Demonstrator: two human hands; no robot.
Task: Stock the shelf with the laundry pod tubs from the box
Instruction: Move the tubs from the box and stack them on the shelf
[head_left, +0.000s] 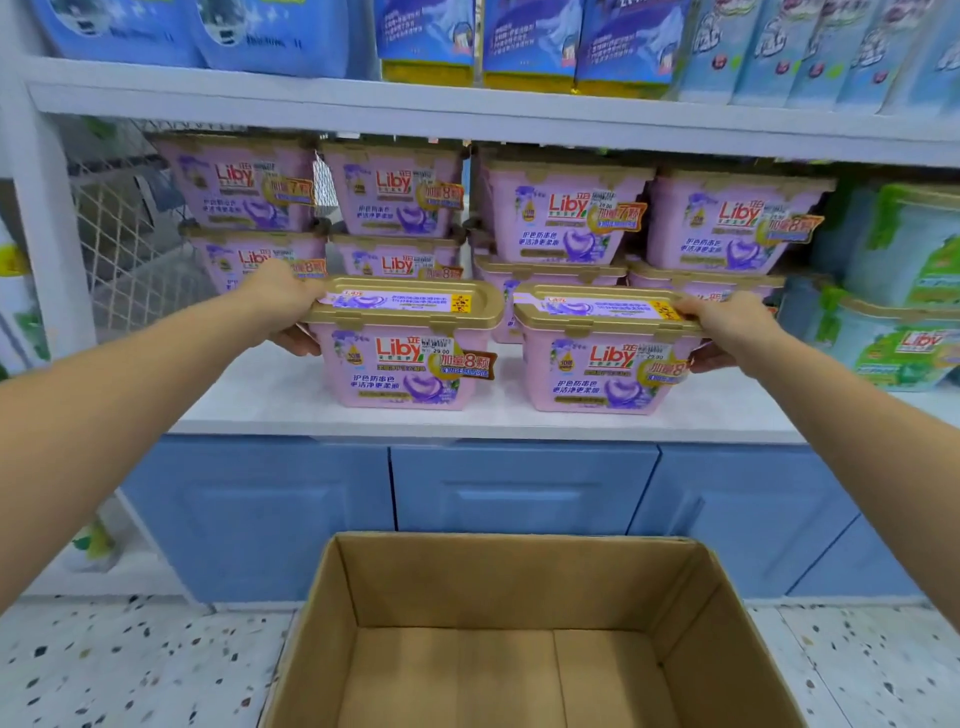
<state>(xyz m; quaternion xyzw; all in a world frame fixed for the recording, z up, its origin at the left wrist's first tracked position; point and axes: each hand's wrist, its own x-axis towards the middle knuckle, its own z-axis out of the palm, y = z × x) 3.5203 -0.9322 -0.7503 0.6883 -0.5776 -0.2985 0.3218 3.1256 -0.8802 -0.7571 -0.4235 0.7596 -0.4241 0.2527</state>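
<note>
Two pink laundry pod tubs with gold lids stand side by side on the front of the white shelf (270, 400). My left hand (285, 306) grips the left end of the left tub (402, 358). My right hand (727, 327) grips the right end of the right tub (605, 364). Behind them, several more pink tubs (561, 218) are stacked two high. The open cardboard box (519, 587) sits on the floor below me, and I see nothing inside it.
Green and blue tubs (904, 291) fill the shelf's right end. A wire mesh panel (124, 244) closes the left side. Blue detergent bags (530, 41) line the upper shelf. Blue cabinet doors (519, 488) sit under the shelf, above a speckled floor (130, 670).
</note>
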